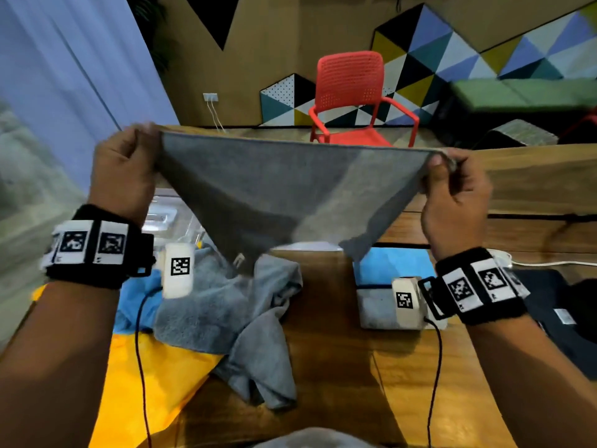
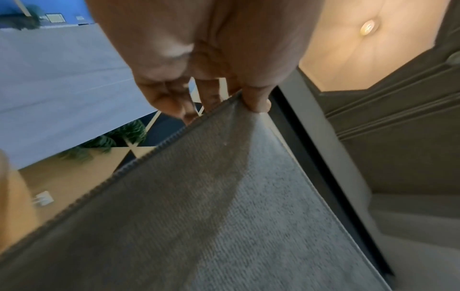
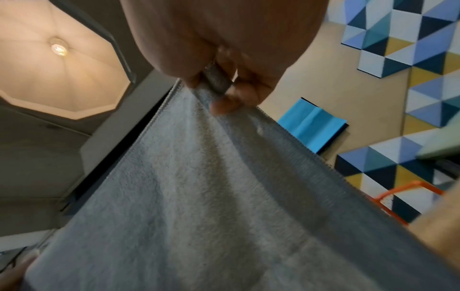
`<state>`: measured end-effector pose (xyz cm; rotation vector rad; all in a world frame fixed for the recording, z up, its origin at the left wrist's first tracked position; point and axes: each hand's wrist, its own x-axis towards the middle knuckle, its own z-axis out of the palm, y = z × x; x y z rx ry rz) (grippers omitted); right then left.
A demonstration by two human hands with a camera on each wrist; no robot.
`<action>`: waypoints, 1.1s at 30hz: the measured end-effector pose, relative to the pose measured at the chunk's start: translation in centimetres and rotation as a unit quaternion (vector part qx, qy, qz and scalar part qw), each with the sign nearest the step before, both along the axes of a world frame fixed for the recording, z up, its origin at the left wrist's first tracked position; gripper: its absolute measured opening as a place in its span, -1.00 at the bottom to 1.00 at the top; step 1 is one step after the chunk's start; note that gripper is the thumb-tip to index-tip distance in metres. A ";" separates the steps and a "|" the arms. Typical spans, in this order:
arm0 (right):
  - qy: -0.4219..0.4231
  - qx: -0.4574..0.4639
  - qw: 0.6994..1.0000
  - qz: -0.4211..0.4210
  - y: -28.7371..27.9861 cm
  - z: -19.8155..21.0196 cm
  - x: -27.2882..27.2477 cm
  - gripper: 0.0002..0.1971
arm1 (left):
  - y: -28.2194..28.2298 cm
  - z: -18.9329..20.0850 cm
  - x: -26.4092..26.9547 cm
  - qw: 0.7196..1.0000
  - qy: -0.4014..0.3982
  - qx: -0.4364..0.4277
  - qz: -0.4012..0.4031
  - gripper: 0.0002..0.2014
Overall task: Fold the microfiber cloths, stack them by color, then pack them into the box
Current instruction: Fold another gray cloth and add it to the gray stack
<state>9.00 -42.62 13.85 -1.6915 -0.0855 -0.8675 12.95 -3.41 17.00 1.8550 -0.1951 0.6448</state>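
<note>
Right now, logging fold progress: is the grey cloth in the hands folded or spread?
Spread, unfolded: the left hand and right hand pinch the grey cloth at its top corners, stretched taut, hanging above the table.

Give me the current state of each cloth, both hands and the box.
Held grey microfiber cloth: unfolded, stretched in the air.
Left hand: pinching one top corner.
Right hand: pinching the other.
Grey cloths on the wooden table: crumpled.
Blue folded cloth: lying flat.
Clear plastic box: mostly hidden.

The cloth held up (image 1: 274, 189) is plain grey, as is the crumpled cloth (image 1: 232, 318) on the brown wooden table (image 1: 533, 189). Yellow fabric (image 1: 145, 383) and a bright blue folded cloth (image 1: 394, 266) lie there too. Behind stand an orange-red perforated chair (image 1: 352, 92) and wall panels (image 1: 484, 56) patterned in blue, teal, yellow, black and white triangles.
</note>
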 end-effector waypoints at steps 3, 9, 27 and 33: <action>-0.019 -0.017 0.999 0.036 -0.4 -0.9 -1.5 -0.81 | -0.7 -0.3 -1.6 0.981 0.030 -0.163 -0.099 -0.63; 0.256 0.046 0.936 0.236 -2.1 -11.1 -4.5 -0.73 | -0.6 -11.5 -5.6 0.946 0.288 -0.075 -0.128 -0.63; 0.658 -0.077 0.688 0.296 -4.0 -29.0 -13.3 -0.72 | 2.3 -26.1 -15.0 0.772 0.599 0.058 -0.204 -0.60; 0.630 -0.073 0.714 0.296 -4.7 -28.7 -12.9 -0.70 | 2.1 -25.6 -13.9 0.789 0.606 0.010 -0.102 -0.70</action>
